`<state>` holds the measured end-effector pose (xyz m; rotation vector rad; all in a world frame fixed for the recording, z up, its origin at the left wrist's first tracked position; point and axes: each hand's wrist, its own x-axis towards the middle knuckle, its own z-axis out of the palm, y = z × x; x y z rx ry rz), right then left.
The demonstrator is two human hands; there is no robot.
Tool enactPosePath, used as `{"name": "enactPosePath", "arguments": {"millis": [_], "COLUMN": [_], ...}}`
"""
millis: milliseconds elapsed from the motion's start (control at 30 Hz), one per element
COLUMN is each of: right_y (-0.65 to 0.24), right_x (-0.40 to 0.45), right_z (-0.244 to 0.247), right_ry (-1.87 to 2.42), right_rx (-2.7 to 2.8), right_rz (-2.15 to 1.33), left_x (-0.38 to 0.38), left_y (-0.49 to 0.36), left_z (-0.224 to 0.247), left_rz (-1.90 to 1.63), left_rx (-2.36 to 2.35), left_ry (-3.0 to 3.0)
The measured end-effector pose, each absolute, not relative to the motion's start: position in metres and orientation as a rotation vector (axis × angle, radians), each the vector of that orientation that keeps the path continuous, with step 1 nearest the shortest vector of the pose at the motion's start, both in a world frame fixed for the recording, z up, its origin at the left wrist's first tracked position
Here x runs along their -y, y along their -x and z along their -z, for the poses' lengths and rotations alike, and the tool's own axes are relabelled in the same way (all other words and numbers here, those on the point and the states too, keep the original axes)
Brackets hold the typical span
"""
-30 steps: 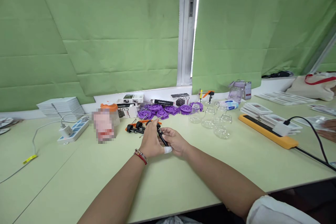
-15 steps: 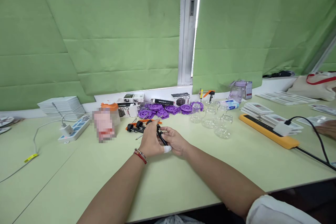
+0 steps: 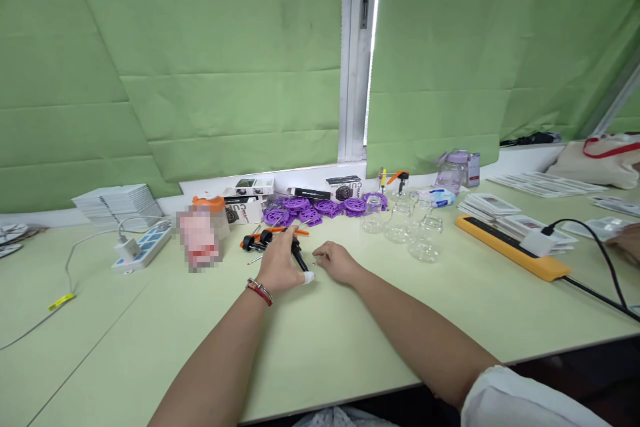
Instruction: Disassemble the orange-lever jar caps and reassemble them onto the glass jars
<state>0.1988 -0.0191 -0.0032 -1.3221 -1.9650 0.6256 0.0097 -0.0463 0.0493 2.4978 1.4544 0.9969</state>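
My left hand (image 3: 281, 261), with a white wrap on its thumb, holds a black stick-like part (image 3: 299, 255) tilted above the table. To its right, my right hand (image 3: 337, 262) is apart from that part, its fingers curled and pinched low over the table; a tiny item near the fingertips is too small to name. Black parts with round ends (image 3: 247, 243) lie just left of my left hand, beside orange pieces (image 3: 301, 232) and a thin metal rod. Purple plastic parts (image 3: 327, 209) are heaped behind both hands.
Clear, rounded containers (image 3: 399, 227) stand right of my hands. A yellow power strip (image 3: 510, 250) lies farther right, near a person's hand at the edge. At left are a white power strip (image 3: 145, 248), an orange-lidded container (image 3: 220, 220) and stacked white items (image 3: 117, 205).
My right hand has come away from the black part and now sits apart from my left hand. My left hand has shifted slightly left, still holding the part.
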Motion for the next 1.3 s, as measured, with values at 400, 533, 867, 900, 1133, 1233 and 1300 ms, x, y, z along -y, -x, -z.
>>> {"name": "enactPosePath", "arguments": {"millis": [400,533,867,900,1133,1233,1300], "right_y": [-0.189,-0.192,-0.201,-0.203,-0.202,-0.199,-0.197], "right_x": [0.022,0.026,0.038,0.041,0.054,0.056,0.056], "right_z": [-0.004,-0.006,-0.036,-0.041,-0.054,-0.052,-0.052], "right_ry": [1.415,1.383,0.904,0.869,0.83,0.789,0.761], "right_rx": [2.135,2.18,1.465,1.459,1.597,1.667,1.705], "right_rz": [-0.503,-0.521,-1.319,-1.338,-1.308,-1.29,-1.281], "left_x": [0.049,0.053,0.06,0.061,0.065,0.062,0.06], "left_y": [-0.013,-0.015,-0.01,-0.009,-0.009,-0.012,-0.013], "left_z": [-0.051,-0.054,-0.068,-0.07,-0.07,-0.065,-0.061], "left_rz": [-0.869,-0.848,-0.868,-0.832,-0.586,-0.517,-0.478], "left_rx": [-1.46,-1.487,-0.949,-0.902,-0.861,-0.895,-0.902], "left_ry": [-2.578,-2.459,-1.56,-1.477,-1.204,-1.173,-1.169]}}
